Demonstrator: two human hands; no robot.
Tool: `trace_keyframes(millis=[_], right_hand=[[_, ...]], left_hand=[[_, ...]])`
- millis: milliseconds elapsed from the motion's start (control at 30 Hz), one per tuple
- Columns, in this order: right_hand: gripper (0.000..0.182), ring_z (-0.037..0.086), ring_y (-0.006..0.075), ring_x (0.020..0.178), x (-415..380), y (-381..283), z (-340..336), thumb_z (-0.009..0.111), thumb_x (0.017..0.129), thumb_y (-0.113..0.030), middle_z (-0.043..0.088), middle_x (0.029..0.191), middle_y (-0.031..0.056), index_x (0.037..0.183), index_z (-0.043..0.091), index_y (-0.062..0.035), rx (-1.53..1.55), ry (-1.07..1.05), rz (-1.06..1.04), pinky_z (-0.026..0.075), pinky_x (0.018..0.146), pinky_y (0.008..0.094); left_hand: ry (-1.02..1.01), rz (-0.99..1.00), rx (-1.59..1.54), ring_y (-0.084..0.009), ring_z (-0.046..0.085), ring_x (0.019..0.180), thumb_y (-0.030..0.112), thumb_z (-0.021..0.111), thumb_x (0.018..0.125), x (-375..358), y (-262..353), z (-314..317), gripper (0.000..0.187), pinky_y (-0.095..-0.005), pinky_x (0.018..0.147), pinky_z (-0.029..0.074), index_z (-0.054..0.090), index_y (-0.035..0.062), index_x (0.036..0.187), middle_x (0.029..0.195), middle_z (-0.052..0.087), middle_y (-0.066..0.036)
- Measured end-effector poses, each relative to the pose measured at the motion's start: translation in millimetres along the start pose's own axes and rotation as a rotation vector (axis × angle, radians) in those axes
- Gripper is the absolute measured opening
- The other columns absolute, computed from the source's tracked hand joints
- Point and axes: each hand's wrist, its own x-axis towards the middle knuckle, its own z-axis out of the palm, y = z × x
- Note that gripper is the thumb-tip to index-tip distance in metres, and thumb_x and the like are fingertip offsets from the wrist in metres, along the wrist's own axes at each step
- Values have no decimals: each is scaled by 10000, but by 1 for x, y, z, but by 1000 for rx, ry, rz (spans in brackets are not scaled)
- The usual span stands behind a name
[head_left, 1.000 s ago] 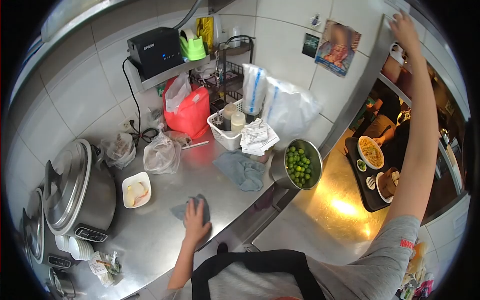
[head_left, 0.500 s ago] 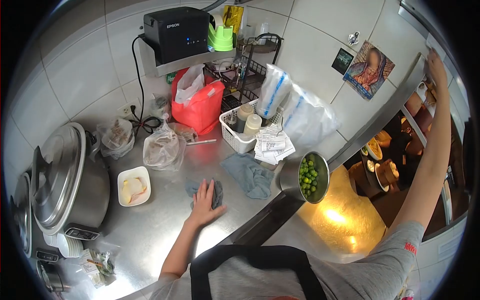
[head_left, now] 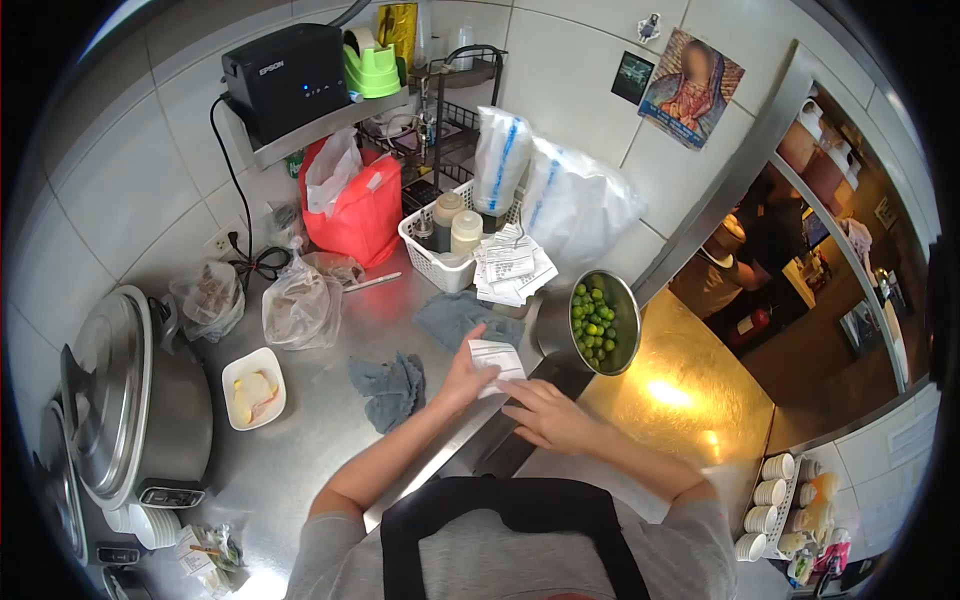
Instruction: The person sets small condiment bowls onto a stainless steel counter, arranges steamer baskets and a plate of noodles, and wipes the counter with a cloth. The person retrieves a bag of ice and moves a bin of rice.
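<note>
My left hand (head_left: 467,378) is closed on a small white paper slip (head_left: 497,362) above the steel counter's front edge. From the right, my right hand (head_left: 545,414) touches the slip's lower edge with its fingers apart. A crumpled grey-blue cloth (head_left: 388,390) lies on the counter left of my left hand. Behind the slip is a second cloth (head_left: 465,322). A stack of printed receipts (head_left: 513,264) hangs at the front of a white basket (head_left: 436,268). To the right stands a metal pot (head_left: 556,330) of green limes (head_left: 594,325).
Large lidded cookers (head_left: 150,400) and a white bowl (head_left: 272,403) are on the left. Plastic bags (head_left: 303,308) and a red bag (head_left: 355,225) stand at the back, below a black printer (head_left: 285,85). A person (head_left: 715,275) shows through the opening.
My left hand has left the cloth and now holds the paper slip. My right hand has come down from the upper right to the slip. The view has shifted to the right.
</note>
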Motion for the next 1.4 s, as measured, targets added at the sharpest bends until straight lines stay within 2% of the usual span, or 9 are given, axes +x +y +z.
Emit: trace_keyframes(millis=[67, 100, 167, 267, 633, 700, 900, 933, 1400], right_hand=[[317, 412, 332, 1168, -14, -11, 13, 608, 779, -147, 391, 1318, 173, 1068, 570, -24, 278, 202, 260, 345, 971, 400], [317, 412, 332, 1168, -22, -15, 24, 608, 779, -147, 391, 1318, 173, 1068, 570, -24, 283, 208, 262, 345, 971, 400], [282, 414, 341, 1168, -36, -23, 49, 591, 802, -127, 400, 1314, 170, 1070, 570, -41, 520, 364, 526, 353, 967, 404], [277, 429, 341, 1155, -49, -35, 74, 596, 796, -103, 411, 1305, 169, 1065, 570, -40, 559, 450, 580, 383, 942, 395], [272, 471, 325, 1124, -65, -31, 70, 609, 777, -57, 440, 1281, 158, 1046, 578, -34, 515, 547, 672, 412, 915, 375], [272, 475, 324, 1124, -60, -26, 65, 607, 775, -49, 445, 1276, 156, 1046, 580, -30, 515, 550, 669, 410, 918, 374], [259, 487, 316, 1116, -39, -5, 37, 594, 770, -21, 480, 1233, 162, 1030, 591, -17, 457, 674, 627, 398, 933, 369], [258, 495, 316, 1106, -34, -3, 29, 590, 775, -14, 479, 1233, 164, 1033, 587, -9, 480, 675, 629, 400, 931, 365], [336, 434, 369, 1119, 127, -35, 79, 619, 753, -66, 478, 1195, 179, 1082, 556, -39, 418, 276, 112, 364, 949, 409]], left_hand=[[224, 409, 430, -197, 510, 1081, -90, 601, 698, 30, -5, -12, 933, -329, 884, 432, 64, 113, 1433, 1217, 496, -151], [120, 145, 102, -207, 487, 1114, -95, 610, 678, 24, 66, 10, 976, -329, 928, 394, 25, 100, 1435, 1260, 468, -173], [306, 731, 611, -179, 547, 1026, -73, 562, 718, 66, 105, 12, 787, -272, 892, 404, 219, 72, 1411, 1228, 518, -137], [165, 412, 123, -85, 567, 828, 22, 554, 780, 118, 153, 21, 303, -217, 736, 439, 632, 24, 1073, 956, 637, -48], [229, 321, 482, -175, 629, 687, 180, 717, 720, 195, 84, -5, 227, -294, 675, 481, 692, 23, 883, 767, 678, -102], [246, 345, 1013, -269, 640, 772, 196, 733, 685, 178, 49, -14, 386, -341, 726, 484, 644, -2, 1004, 858, 663, -161], [386, 653, 998, -285, 610, 904, 163, 712, 673, 129, 46, -10, 623, -343, 756, 480, 475, 2, 1226, 1068, 589, -202], [305, 233, 856, -226, 620, 863, 132, 685, 707, 103, 63, -5, 497, -298, 750, 482, 536, 16, 1167, 1023, 619, -161], [953, 73, 570, -109, 565, 774, 33, 577, 810, -256, 16, -115, 257, -239, 725, 468, 597, 11, 1066, 965, 618, -71]])
